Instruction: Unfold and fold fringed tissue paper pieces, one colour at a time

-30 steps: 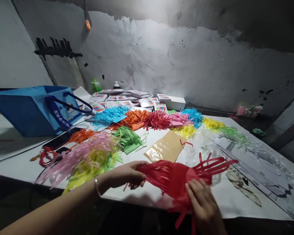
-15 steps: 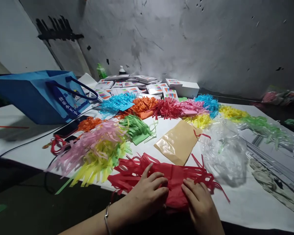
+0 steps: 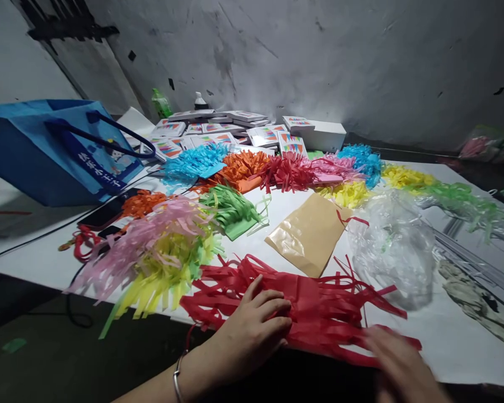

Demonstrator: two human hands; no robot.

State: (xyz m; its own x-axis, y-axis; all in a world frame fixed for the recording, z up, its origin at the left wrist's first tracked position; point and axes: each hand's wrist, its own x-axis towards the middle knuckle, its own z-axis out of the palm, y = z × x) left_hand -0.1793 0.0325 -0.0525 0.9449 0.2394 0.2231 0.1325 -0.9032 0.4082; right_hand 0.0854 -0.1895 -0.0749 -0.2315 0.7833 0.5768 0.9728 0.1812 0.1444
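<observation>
Red fringed tissue paper [image 3: 308,305] lies spread at the table's front edge, its uncut band in the middle and strips to both sides. My left hand [image 3: 258,324], with a silver bracelet at the wrist, rests on the paper left of the band, fingers apart and pressing down. At the paper's right end, my right hand [image 3: 399,361] is blurred by motion beside the lower strips; its fingers are too smeared to read. Behind the red paper lies a brown paper envelope [image 3: 308,232]. A green tassel bundle [image 3: 233,212] sits to its left.
Pink fringe [image 3: 151,235] and yellow fringe [image 3: 163,274] lie at the left, near a blue bag [image 3: 37,151]. Clear plastic [image 3: 395,246] is at the right. Behind are coloured tassels and stacked printed packs [image 3: 222,126] against the wall.
My right hand has moved right, off the middle of the red paper to its right end. The right-hand strips are now spread out wider. My left hand stays on the paper. The view has shifted slightly.
</observation>
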